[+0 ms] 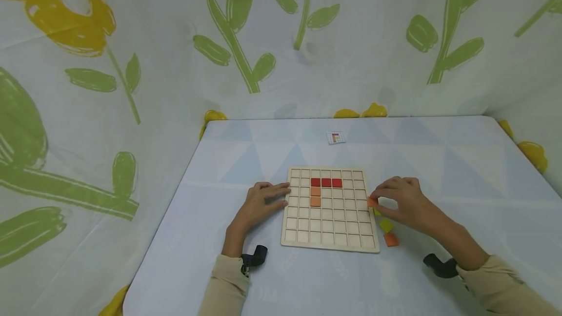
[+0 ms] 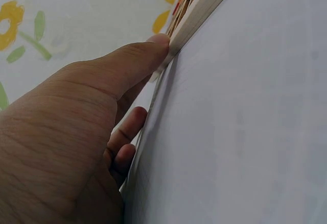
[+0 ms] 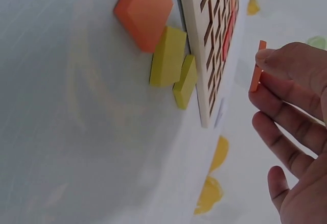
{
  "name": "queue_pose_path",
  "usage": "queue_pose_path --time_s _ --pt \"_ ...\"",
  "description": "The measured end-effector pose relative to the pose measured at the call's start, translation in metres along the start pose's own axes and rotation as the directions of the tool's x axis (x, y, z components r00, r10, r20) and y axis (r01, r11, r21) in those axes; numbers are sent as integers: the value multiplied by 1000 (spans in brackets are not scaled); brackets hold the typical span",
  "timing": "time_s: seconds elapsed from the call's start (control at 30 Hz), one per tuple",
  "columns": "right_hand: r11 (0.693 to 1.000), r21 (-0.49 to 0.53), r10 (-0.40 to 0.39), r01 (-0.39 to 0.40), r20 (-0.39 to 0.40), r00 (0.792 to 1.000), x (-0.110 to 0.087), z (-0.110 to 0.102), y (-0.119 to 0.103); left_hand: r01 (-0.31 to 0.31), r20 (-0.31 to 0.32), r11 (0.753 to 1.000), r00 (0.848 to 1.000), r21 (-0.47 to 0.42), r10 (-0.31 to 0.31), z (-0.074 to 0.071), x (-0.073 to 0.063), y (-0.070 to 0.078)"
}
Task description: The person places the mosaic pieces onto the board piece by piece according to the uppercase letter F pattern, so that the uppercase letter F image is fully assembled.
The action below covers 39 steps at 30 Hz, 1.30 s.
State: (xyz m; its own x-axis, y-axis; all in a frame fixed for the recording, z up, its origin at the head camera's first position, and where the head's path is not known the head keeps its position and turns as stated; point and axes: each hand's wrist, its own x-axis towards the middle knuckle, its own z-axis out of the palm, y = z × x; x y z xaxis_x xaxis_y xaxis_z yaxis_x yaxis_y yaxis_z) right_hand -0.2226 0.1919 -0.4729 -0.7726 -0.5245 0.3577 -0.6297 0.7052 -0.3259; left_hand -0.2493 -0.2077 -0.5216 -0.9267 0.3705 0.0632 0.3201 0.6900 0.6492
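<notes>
A wooden grid board (image 1: 333, 223) lies on the table. In its upper part sit a row of three red tiles (image 1: 326, 182) and, below the leftmost, two orange tiles (image 1: 315, 201) in a column. My left hand (image 1: 259, 206) touches the board's left edge with its thumb and fingertips. Over by the right edge, my right hand (image 1: 404, 203) pinches an orange tile (image 3: 257, 70) between thumb and fingers, raised above the table in the right wrist view. Two yellow-green tiles (image 1: 386, 226) and a loose orange tile (image 1: 391, 240) lie just right of the board.
A small card (image 1: 335, 137) printed with a coloured grid pattern lies near the back of the table (image 1: 210, 160). Behind the table hangs a flower-printed cloth (image 1: 360, 62). Both wrists wear a black device (image 1: 254, 256).
</notes>
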Motion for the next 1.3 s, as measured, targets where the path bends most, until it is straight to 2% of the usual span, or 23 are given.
queue_pose_path --time_s 0.1,0.33,0.57,1.1,1.3 --pt "1000 -3 15 -15 22 1000 4 2 -5 10 -1 1000 1000 -3 -10 -1 0 1" --pt "999 11 -34 34 1 999 11 7 -13 -8 -14 1000 1000 -4 8 0 -1 3" --pt "1000 22 -3 2 44 999 19 11 -22 -27 -14 1000 1000 12 27 -1 -1 2" --pt "993 62 -100 99 19 995 35 29 -40 -19 -20 1000 1000 6 19 -2 0 1" --pt "988 57 -146 145 6 989 41 38 -46 -17 -4 1000 1000 15 17 -1 -1 0"
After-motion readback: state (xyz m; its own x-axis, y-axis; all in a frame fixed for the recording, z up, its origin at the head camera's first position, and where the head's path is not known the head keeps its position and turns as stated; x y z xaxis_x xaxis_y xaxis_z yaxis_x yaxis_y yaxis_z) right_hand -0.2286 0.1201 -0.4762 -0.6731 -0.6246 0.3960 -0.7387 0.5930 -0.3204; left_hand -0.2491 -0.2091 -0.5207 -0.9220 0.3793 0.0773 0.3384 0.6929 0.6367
